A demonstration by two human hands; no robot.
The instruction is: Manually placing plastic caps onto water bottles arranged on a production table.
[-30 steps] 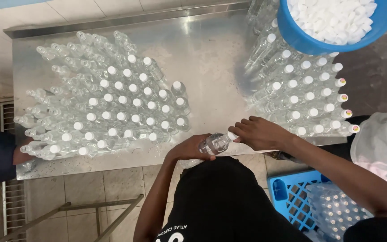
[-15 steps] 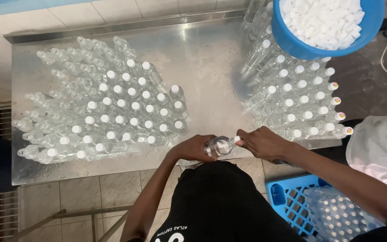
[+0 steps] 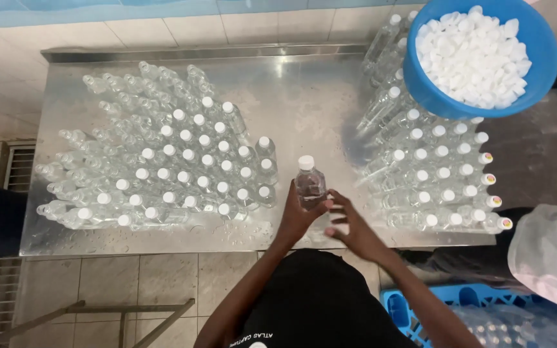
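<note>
Bottle (image 3: 309,182) in left hand (image 3: 298,219); one blue basin (image 3: 420,87)

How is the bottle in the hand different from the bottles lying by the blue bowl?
The clear plastic bottle with a white cap stands upright, held by the left hand; the stacked clear bottles lie on their sides on the steel table. The held one is alone; the stacked ones form rows. Both kinds are clear with white caps.
</note>
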